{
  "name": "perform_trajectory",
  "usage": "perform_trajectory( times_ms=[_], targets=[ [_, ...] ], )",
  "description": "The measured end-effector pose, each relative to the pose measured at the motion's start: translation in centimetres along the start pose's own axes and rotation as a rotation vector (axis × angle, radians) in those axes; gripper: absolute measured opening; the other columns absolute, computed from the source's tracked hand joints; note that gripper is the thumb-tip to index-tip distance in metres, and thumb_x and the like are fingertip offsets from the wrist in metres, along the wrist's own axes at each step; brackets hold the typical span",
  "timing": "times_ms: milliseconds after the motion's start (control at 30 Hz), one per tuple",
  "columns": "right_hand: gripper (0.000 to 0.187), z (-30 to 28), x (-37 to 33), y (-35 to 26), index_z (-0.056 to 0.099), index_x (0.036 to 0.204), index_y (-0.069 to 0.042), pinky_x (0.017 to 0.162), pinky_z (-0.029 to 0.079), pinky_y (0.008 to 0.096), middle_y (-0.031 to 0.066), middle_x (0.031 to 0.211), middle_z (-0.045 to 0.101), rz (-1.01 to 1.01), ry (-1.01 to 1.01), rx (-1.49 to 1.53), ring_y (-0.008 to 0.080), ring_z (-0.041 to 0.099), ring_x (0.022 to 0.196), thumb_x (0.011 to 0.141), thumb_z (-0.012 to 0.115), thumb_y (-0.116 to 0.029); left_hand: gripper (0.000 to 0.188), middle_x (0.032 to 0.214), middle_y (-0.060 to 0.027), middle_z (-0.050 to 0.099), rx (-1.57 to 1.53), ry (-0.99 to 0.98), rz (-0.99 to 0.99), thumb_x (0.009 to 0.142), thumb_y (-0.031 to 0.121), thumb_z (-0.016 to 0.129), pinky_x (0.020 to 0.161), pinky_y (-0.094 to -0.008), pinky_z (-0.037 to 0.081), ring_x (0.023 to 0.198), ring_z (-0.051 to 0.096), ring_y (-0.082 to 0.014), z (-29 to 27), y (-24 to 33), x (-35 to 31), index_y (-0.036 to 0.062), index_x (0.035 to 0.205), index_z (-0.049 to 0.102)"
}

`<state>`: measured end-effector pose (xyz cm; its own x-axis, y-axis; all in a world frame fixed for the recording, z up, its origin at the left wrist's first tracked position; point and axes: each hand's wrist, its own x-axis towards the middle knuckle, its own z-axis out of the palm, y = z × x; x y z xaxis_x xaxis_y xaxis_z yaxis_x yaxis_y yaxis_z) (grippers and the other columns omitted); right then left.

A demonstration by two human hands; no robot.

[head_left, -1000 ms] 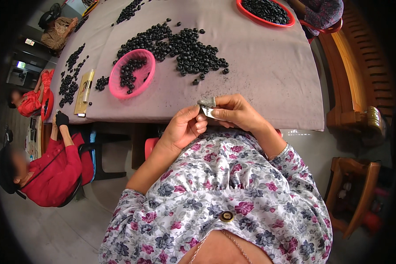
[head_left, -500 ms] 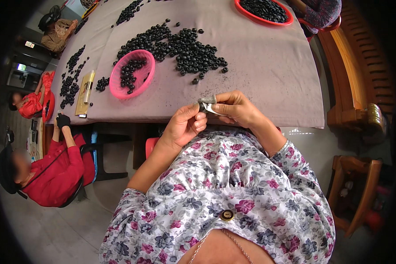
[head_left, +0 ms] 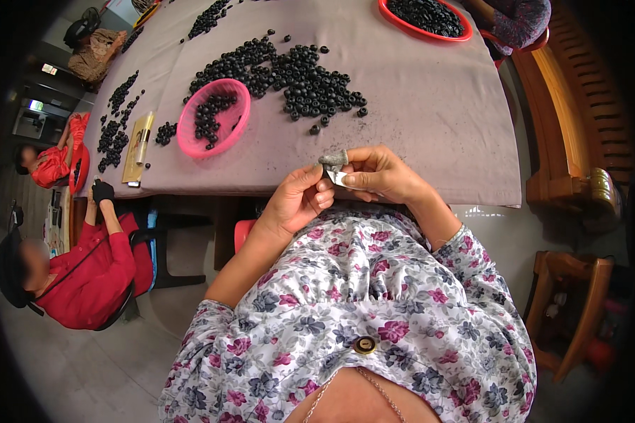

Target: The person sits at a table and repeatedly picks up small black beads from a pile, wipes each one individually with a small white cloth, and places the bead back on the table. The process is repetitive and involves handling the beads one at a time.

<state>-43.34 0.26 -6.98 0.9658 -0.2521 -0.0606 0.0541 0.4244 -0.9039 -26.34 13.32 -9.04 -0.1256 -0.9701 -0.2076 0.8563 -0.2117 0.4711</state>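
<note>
Pinching a small black piece (head_left: 325,172) that is mostly hidden, the left hand (head_left: 300,200) sits at the near edge of the tablecloth (head_left: 430,134). Beside it the right hand (head_left: 382,176), forefinger in a grey cover (head_left: 334,158), grips a thin white strip (head_left: 339,178). Black rings (head_left: 319,88) lie farther off, some inside a pink basket (head_left: 228,139) on the left.

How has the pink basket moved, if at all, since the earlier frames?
No, no visible movement: the pink basket keeps the same position and gap beside the yellow packet. Both only drift slightly together with the whole view.
</note>
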Motion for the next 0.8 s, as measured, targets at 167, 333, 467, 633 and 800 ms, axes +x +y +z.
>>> perform_trajectory(
  times_ms=[167,333,467,633,800],
  targets=[
    [0.02,-0.3,-0.1,0.4,0.063,0.107,0.002,0.043,0.033,0.0181,-0.001,0.072,0.057,-0.008,-0.014,0.012,0.0039,0.048,0.052,0.091,0.062,-0.01,0.025,0.073,-0.0001,0.051,0.02,-0.001,-0.031,0.096,0.021,0.056,0.058,-0.0245,0.041,0.063,0.047,-0.011,0.2,0.1,0.0,-0.001,0.106,0.06],
    [0.019,-0.1,0.0,0.0,0.064,0.106,0.002,0.043,0.033,0.0183,-0.001,0.069,0.057,0.01,-0.003,-0.027,0.0041,0.048,0.052,0.091,0.062,-0.01,0.024,0.073,-0.0003,0.052,0.035,-0.018,-0.031,0.095,0.021,0.057,0.058,-0.0241,0.041,0.063,0.048,-0.0108,-0.1,-0.1,-0.1,-0.0005,0.107,0.059],
    [0.019,-0.2,-0.1,0.1,0.065,0.105,0.002,0.043,0.032,0.0186,-0.0012,0.065,0.056,0.056,0.071,-0.058,0.0044,0.047,0.051,0.091,0.062,-0.009,0.021,0.074,-0.0009,0.053,0.039,-0.01,-0.036,0.094,0.021,0.058,0.057,-0.0234,0.04,0.063,0.048,-0.0106,0.2,0.1,-0.5,0.0018,0.101,0.058],
    [0.013,-1.0,0.2,1.1,0.065,0.094,-0.001,0.043,0.034,0.0178,0.0,0.067,0.057,-0.024,0.08,0.112,0.0055,0.049,0.051,0.091,0.063,-0.013,0.023,0.069,0.0014,0.045,-0.249,0.093,0.118,0.095,0.025,0.057,0.054,-0.0241,0.039,0.059,0.043,-0.0092,0.5,5.3,-0.4,0.0033,0.09,0.055],
    [0.013,-0.4,-0.1,0.4,0.065,0.095,0.0,0.044,0.035,0.0178,-0.0001,0.068,0.056,-0.012,0.073,0.042,0.0058,0.049,0.052,0.092,0.061,-0.012,0.038,0.067,0.0003,0.049,-0.01,0.277,0.419,0.096,0.04,0.053,0.051,-0.0231,0.038,0.057,0.045,-0.0087,1.1,11.3,0.9,0.0045,0.085,0.056]
  ],
)
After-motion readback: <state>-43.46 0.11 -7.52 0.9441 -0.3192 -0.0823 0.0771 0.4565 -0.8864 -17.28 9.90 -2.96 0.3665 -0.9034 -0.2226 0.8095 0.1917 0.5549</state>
